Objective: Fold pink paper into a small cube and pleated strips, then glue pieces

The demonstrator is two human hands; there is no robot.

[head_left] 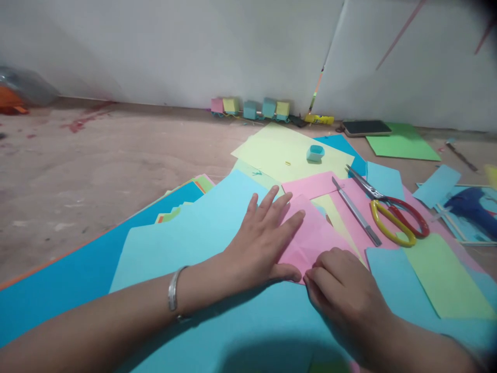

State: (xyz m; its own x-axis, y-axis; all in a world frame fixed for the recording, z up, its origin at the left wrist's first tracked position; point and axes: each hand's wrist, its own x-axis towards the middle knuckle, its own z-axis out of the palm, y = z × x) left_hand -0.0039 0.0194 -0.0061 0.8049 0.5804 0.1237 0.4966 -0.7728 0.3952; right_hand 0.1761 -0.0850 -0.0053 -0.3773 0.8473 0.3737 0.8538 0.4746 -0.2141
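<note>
A creased sheet of pink paper (310, 228) lies on top of a large light blue sheet (186, 233). My left hand (264, 238) rests flat on the pink paper's left side, with its fingers spread. At the near edge of that paper, my right hand (341, 285) is closed, its thumb and fingers pinching the pink edge close to my left thumb. A silver craft knife (357, 212) lies beyond my right hand. To its right are scissors (388, 202) with one red and one yellow handle, blades pointing away from me.
A small light blue paper box (315, 153) stands on a pale yellow sheet (272, 145). Several little paper blocks (250, 109) line the wall. A dark phone (367, 128) rests partly on green paper (407, 145). At right lies a blue glue gun (471, 207).
</note>
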